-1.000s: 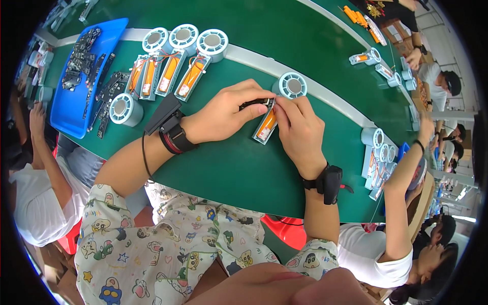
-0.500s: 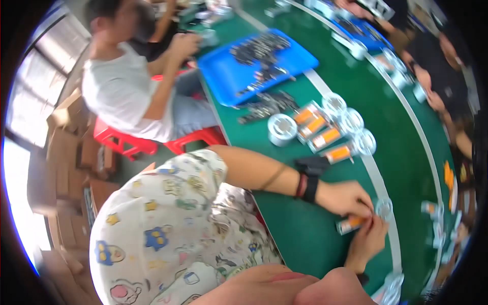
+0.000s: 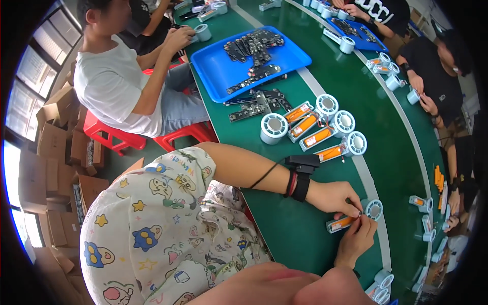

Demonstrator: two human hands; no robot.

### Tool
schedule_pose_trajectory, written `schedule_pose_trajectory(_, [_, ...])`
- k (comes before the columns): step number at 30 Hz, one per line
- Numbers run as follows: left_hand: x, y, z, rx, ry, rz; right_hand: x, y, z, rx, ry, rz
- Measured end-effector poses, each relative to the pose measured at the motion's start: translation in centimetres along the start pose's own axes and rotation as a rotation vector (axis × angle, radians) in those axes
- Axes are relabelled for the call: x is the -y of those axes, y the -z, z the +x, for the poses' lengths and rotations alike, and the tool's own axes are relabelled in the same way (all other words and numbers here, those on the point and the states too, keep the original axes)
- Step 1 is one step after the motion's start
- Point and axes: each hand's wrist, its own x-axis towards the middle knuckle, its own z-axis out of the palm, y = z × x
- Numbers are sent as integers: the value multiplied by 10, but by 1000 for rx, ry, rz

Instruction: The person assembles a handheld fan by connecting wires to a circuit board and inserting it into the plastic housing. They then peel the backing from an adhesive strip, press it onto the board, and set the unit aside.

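Now, line by line:

Left hand: the left hand (image 3: pixel 333 197) comes in along a bare arm with a black band on the wrist. Its fingers are curled down and pinch the top end of a small orange part (image 3: pixel 341 223).

Right hand: the right hand (image 3: pixel 357 239) comes up from below. Its fingertips meet the left ones at the same end of the orange part, so both hands grip it together.

Orange part: it is a little orange piece in a clear holder. It lies flat on the green tabletop (image 3: pixel 284 229), far to the right, tilted a bit.

White spool: a round white spool (image 3: pixel 373 209) sits just beside the fingertips, touching the end of the orange part.

More parts: a row of four more orange parts (image 3: pixel 310 132) with white spools (image 3: pixel 343 122) lies higher up on the tabletop, well apart from the hands. One more white spool (image 3: pixel 274 128) stands to their left.

Blue tray: a blue tray (image 3: pixel 223 71) holds many small dark flat pieces (image 3: pixel 254 43). Some dark pieces (image 3: pixel 254 104) lie on the tabletop beside it.

Other people: a person in a white shirt (image 3: pixel 109 84) sits on a red stool (image 3: pixel 109 134) to the left. More people work across the tabletop.

Boxes: brown boxes (image 3: pixel 53 147) are stacked on the floor at the left.
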Motion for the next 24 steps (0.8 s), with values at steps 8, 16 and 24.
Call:
schedule_pose_trajectory(8, [-5, 0, -3, 7, -46, 104, -1, -2, 1, -51, 66, 48])
schedule_pose_trajectory(16, [-14, 8, -8, 107, 169, 173, 3, -3, 2, -112, 82, 89])
schedule_pose_trajectory(24, [-3, -1, -14, 37, 85, 69, 9, 1, 3, -60, 53, 64])
